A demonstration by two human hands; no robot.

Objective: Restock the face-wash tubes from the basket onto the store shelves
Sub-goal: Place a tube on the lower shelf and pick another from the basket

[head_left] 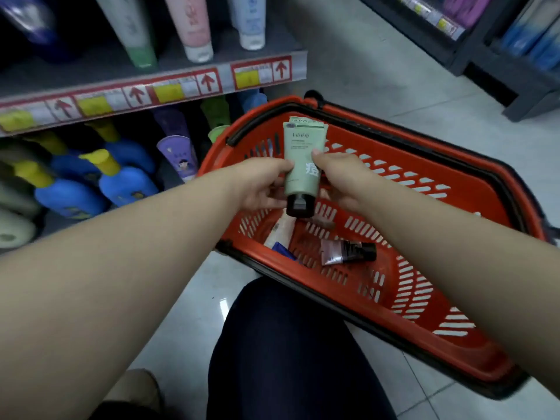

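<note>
Left hand (260, 183) and right hand (339, 180) grip a green face-wash tube (303, 159), not yet shelved. Below it, a pink tube (345, 252) and others remain in the basket (472, 195).

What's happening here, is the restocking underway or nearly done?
A person low beside a store shelf holds a pale green tube above the red basket. The left hand and right hand grip it from either side, dark cap toward the person. It is not yet shelved, and a pink tube and a few other items lie in the basket.
</note>
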